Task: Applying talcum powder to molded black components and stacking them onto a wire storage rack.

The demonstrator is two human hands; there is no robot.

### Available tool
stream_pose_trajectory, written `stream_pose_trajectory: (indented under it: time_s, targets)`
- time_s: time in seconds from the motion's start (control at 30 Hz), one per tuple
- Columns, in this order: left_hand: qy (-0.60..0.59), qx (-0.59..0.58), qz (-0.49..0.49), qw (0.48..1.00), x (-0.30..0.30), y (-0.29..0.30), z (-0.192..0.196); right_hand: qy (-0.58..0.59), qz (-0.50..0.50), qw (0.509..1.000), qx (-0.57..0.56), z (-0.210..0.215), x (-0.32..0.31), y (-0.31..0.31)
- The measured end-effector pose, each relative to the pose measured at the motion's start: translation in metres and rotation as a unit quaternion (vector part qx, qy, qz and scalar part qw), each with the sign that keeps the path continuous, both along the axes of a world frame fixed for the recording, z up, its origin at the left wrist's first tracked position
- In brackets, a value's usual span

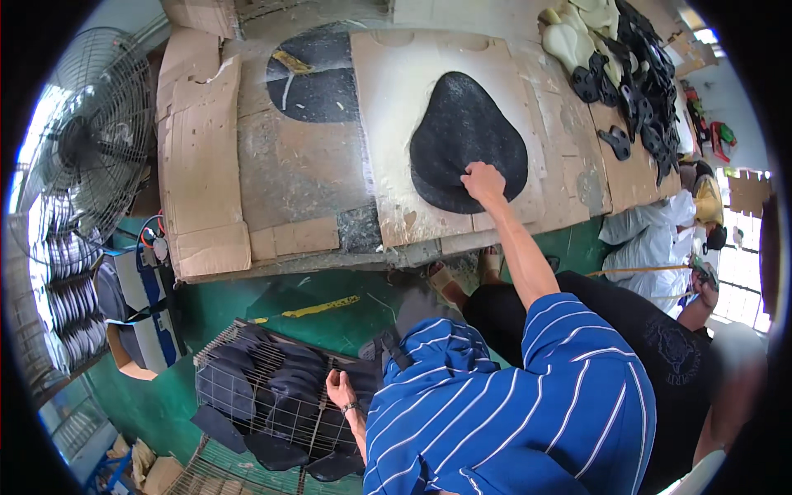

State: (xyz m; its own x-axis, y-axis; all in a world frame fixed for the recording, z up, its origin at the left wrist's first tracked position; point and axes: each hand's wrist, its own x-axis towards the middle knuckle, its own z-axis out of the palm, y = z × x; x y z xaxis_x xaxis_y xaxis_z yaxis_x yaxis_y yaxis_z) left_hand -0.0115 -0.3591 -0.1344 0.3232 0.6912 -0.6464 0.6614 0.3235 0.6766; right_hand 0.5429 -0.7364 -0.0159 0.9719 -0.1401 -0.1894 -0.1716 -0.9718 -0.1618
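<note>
Through my feed I see a worktable (305, 194) covered in worn cardboard (198, 161). A pale-smeared cardboard sheet (392, 107) lies near its middle, with a rounded black pad (466, 128) flat on it. To the left of that sheet I make out a dark rounded patch (326, 95); toward the right end, cream pieces (568, 41) lie beside heaped black pieces (639, 91).

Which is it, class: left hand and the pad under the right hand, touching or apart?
Apart: the head view shows green floor between left hand and pad.
</note>
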Motion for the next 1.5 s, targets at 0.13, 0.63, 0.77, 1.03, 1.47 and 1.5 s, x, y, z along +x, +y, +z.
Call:
stream_pose_trajectory:
  time_s: [0.13,0.63,0.77,1.03,1.47,1.5]
  targets:
    - [0.021,0.035,-0.011,0.999,0.0,-0.001,0.005,-0.016,0.147,0.973,-0.176,0.025,0.067,-0.012]
    - [-0.161,0.054,0.05,0.984,0.071,0.0,0.093,-0.294,0.546,0.724,-0.302,0.238,0.15,0.305]
    - [-0.3,-0.127,0.072,0.943,0.123,-0.004,0.177,-0.306,0.599,0.711,-0.205,0.288,0.049,0.393]
    - [-0.579,-0.281,0.193,0.74,0.1,0.021,0.2,-0.129,0.808,0.575,0.006,0.28,-0.229,0.498]
    - [-0.583,-0.057,0.63,0.51,-0.209,-0.022,0.147,0.106,0.965,0.238,-0.025,0.171,-0.617,0.491]
    - [-0.585,-0.046,0.642,0.494,-0.222,-0.03,0.142,0.118,0.966,0.224,-0.044,0.168,-0.64,0.487]
